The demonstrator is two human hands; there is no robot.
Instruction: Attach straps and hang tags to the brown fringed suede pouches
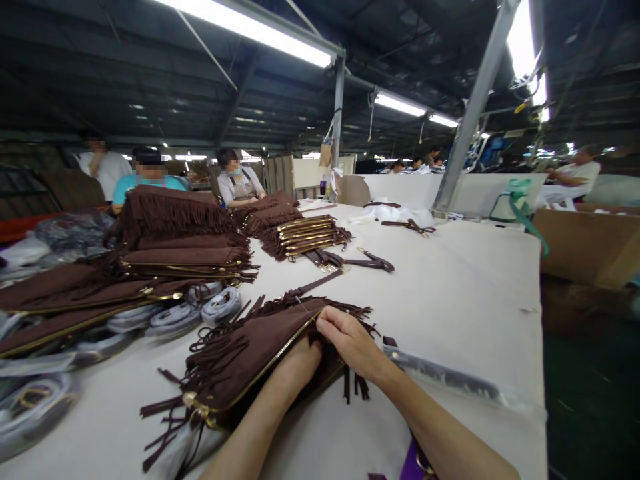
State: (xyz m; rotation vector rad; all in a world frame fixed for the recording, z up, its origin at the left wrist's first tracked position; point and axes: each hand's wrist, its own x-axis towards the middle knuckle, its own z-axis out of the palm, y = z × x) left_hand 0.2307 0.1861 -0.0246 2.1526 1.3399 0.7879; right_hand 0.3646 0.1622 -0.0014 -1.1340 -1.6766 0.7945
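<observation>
A dark brown suede-like bag [270,327] with fringe and a gold zipper lies on the table in front of me, its zipper open. My left hand [300,360] reaches inside the opening; its fingers are mostly hidden by the bag. With fingers closed, my right hand [343,330] pinches the bag's edge near the far end of the zipper. A thin pale line, perhaps a thread, runs from the bag's top toward those fingertips. The gold zipper end [197,403] points toward me at the lower left. A brown strap [317,283] lies just behind the bag.
Brown fringed bags [180,230] are piled at left, beside plastic-wrapped coiled straps [173,319]. Another stack of zippered bags [310,235] stands farther back. A plastic-wrapped dark roll [445,373] lies right of my forearm. Co-workers sit across the white table [475,287].
</observation>
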